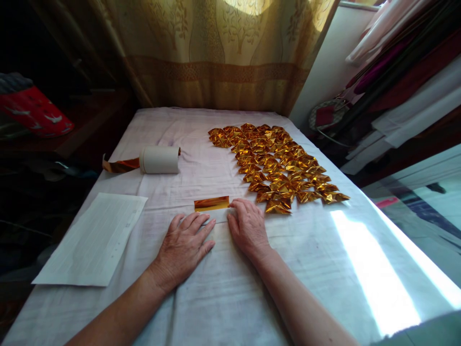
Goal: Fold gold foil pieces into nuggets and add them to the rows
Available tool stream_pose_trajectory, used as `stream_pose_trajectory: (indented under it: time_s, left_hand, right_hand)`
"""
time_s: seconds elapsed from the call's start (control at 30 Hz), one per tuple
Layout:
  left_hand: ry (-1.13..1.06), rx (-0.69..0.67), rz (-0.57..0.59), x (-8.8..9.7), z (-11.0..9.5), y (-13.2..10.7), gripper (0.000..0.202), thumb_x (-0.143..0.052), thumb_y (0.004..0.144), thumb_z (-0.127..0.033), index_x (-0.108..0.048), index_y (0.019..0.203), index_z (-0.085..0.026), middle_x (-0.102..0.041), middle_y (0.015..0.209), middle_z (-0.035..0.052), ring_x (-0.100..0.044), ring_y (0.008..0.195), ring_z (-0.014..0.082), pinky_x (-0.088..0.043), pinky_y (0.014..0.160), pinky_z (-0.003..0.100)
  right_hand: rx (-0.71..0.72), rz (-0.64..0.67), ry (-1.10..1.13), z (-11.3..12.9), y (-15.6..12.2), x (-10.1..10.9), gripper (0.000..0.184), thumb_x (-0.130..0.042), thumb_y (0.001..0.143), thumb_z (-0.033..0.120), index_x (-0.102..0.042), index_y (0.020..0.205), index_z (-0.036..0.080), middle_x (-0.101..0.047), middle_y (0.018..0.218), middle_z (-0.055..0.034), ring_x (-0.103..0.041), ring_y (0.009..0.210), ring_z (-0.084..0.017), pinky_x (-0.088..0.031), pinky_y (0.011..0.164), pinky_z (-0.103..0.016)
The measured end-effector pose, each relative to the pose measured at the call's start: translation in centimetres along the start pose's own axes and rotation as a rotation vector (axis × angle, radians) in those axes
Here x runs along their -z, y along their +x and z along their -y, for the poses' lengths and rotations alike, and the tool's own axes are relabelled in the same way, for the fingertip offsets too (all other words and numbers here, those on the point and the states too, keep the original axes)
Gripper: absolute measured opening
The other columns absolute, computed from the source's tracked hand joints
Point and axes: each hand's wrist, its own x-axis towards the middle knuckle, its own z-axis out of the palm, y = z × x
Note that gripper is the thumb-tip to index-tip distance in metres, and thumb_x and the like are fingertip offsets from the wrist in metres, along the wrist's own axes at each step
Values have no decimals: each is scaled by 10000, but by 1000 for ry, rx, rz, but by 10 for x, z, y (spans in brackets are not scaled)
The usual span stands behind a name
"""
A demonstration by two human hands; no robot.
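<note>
We've got the gold foil strip (211, 203) flat on the cloth-covered table (216, 298), just beyond our hands. Our L hand (187, 245) lies palm down at its near side, fingers loosely spread, nothing gripped; our R hand (248, 226) is at its R end, thumb & index slightly apart, can't tell if they pinch it. Rel. to the strip: folded gold pcs (277, 163) in rows to the R & beyond, white roll (159, 160) w/ gold tail farther L, paper sheet (93, 240) well L, curtain (216, 72) far behind
</note>
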Motion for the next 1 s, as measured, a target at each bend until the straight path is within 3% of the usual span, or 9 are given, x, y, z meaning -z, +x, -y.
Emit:
stream_pose_trajectory:
  time_s: [0.17, 0.43, 0.73, 0.87, 1.0]
  left_hand:
    - [16, -5, -17, -2, -1, 1, 346, -541, 940, -346, -626, 1264, -256, -672, 1259, 57, -570, 1164, 277, -314, 1028, 476]
    - [31, -18, -17, 2, 10, -9, 317, -466, 966, -333, -623, 1239, -291, -675, 1278, 17, -536, 1227, 285, -300, 1047, 498]
    - [86, -44, -16, 9, 30, -31, 340, -426, 990, -343, -601, 1272, -266, -663, 1305, 16, -513, 1260, 322, -279, 1020, 519]
    - [71, -1, -31, 14, 27, -19, 299, -432, 993, -342, -670, 1154, -259, -685, 1259, 29, -539, 1221, 309, -311, 990, 505]
    - [32, 23, -103, 15, 19, 5, 257, -482, 972, -297, -705, 864, -227, -726, 1135, 42, -583, 1125, 283, -338, 970, 475]
  right_hand:
    - [-51, 19, -43, 12, 1, 0, 267, -618, 873, 414, -607, 1046, 211, -631, 1221, -127, -528, 1155, -302, -343, 963, -436]
    - [-56, 33, 17, 4, 1, -1, 196, -538, 882, 215, -602, 1067, 221, -641, 1210, -98, -538, 1156, -259, -348, 962, -409]
    - [-60, 47, 26, 4, 1, -1, 214, -550, 874, 202, -600, 1081, 221, -642, 1227, -95, -535, 1176, -263, -340, 969, -420]
    - [-60, 48, 29, 2, 1, -2, 267, -549, 876, 210, -599, 1138, 222, -638, 1243, -98, -531, 1187, -267, -345, 979, -423]
    - [-65, 53, 21, 3, 1, -2, 288, -571, 869, 214, -610, 1155, 215, -641, 1245, -99, -531, 1191, -271, -344, 984, -427]
